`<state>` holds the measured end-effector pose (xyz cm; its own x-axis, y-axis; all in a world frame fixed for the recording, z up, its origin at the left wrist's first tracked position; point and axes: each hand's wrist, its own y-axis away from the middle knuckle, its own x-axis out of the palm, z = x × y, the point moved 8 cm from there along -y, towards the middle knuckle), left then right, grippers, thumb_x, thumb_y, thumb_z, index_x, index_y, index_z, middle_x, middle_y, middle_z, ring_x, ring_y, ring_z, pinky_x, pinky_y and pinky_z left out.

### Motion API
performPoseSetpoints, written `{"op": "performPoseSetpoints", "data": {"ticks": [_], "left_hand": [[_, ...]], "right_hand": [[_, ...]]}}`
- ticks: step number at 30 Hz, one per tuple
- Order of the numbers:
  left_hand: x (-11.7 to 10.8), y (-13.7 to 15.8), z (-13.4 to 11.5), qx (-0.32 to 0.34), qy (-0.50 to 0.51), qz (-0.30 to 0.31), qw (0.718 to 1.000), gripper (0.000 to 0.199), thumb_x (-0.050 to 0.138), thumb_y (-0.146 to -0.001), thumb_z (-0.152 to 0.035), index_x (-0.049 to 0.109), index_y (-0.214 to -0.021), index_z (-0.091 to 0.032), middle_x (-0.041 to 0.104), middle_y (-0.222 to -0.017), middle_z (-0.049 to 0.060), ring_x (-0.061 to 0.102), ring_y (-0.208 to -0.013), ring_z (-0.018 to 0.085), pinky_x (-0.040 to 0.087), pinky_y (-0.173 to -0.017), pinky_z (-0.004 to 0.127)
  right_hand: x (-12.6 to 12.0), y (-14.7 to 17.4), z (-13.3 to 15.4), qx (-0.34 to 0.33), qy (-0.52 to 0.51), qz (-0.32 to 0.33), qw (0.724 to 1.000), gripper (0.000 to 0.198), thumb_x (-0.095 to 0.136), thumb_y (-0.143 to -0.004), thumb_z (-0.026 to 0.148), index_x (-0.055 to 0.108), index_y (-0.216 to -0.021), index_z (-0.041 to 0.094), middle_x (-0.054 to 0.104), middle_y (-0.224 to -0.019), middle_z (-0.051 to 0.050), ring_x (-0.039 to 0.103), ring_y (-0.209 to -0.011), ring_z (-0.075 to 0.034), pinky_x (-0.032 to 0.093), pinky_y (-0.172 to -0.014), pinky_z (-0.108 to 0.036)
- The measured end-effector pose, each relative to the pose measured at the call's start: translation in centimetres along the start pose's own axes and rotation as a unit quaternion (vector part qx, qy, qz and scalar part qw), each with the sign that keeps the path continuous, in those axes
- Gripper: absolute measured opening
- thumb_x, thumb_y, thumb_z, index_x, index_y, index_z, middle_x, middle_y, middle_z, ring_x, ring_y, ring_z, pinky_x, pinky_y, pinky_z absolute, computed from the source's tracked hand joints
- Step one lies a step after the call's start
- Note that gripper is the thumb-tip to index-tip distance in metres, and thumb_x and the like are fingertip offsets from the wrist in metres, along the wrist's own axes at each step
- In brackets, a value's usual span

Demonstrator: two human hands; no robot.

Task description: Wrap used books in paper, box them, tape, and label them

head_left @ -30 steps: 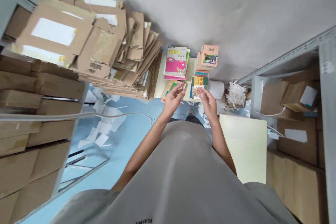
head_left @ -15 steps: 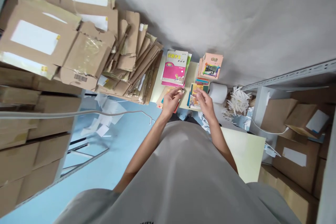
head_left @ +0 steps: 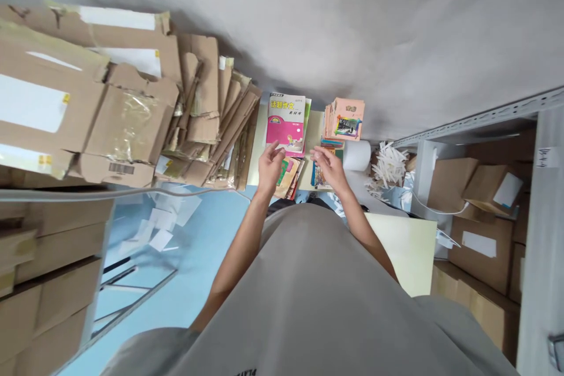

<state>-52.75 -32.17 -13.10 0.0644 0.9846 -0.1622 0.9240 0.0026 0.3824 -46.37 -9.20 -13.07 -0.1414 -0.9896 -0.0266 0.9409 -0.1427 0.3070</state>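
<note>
My left hand (head_left: 270, 165), its fingers apart and nothing visibly in them, is at the left edge of a low pile with an orange-and-green book (head_left: 287, 176) on top. Just beyond lies a pink-and-white book (head_left: 286, 123) with Chinese print, stacked on others. My right hand (head_left: 328, 164) has its fingers spread above a small pile of colourful books (head_left: 320, 179), partly covering it. Behind that hand rises a stack of pink books (head_left: 348, 117). Whether either hand touches the books I cannot tell.
Flattened cardboard boxes (head_left: 127, 123) are heaped at left. A white roll (head_left: 356, 155) and shredded paper (head_left: 390, 164) stand right of the books. Shelves with cartons (head_left: 480, 252) flank the right side; a white cable (head_left: 132, 194) crosses at left. Papers (head_left: 163, 220) litter the blue floor.
My left hand has shifted left across the front pile, uncovering more of its top book. My right hand stays over its pile, slightly further left. The whole view has swung a little.
</note>
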Motion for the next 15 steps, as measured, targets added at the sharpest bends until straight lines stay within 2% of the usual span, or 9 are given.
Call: {"op": "performPoseSetpoints", "data": {"ticks": [3,8,11,15], "left_hand": [[-0.6,-3.7,0.6,0.006,-0.08,-0.03,0.996,0.063,0.077,-0.098,-0.038,0.071,-0.156,-0.015,0.07,-0.158,0.024,0.069,-0.148,0.039,0.057,-0.127,0.053],[0.2,-9.4,1.2,0.028,-0.191,-0.014,0.981,0.069,0.086,-0.091,-0.028,0.068,-0.155,-0.012,0.066,-0.162,0.027,0.055,-0.161,0.047,0.041,-0.141,0.065],[0.6,-10.6,2.1,0.013,-0.217,0.005,0.976,0.072,0.086,-0.087,-0.027,0.066,-0.155,-0.012,0.065,-0.166,0.028,0.055,-0.161,0.048,0.039,-0.141,0.067],[0.6,-10.6,2.8,0.027,-0.239,0.027,0.97,0.07,0.083,-0.086,-0.027,0.069,-0.153,-0.015,0.066,-0.166,0.026,0.059,-0.158,0.046,0.043,-0.138,0.063]], "right_hand": [[1.2,-2.9,-0.7,-0.007,0.031,-0.008,0.999,0.09,0.067,-0.099,0.095,0.079,-0.148,0.02,0.081,-0.155,-0.02,0.08,-0.144,-0.037,0.061,-0.13,-0.053],[3.6,-9.6,-2.0,0.022,0.161,-0.031,0.986,0.064,0.068,-0.112,0.06,0.075,-0.154,0.012,0.07,-0.171,-0.022,0.065,-0.163,-0.034,0.048,-0.142,-0.048],[5.4,-11.7,-2.9,0.043,0.219,-0.01,0.975,0.056,0.068,-0.112,0.041,0.072,-0.16,0.012,0.066,-0.175,-0.021,0.061,-0.166,-0.032,0.043,-0.145,-0.047],[6.8,-11.3,-3.8,0.045,0.241,-0.003,0.969,0.061,0.061,-0.11,0.025,0.065,-0.169,0.013,0.065,-0.177,-0.018,0.057,-0.17,-0.031,0.036,-0.149,-0.049]]}}
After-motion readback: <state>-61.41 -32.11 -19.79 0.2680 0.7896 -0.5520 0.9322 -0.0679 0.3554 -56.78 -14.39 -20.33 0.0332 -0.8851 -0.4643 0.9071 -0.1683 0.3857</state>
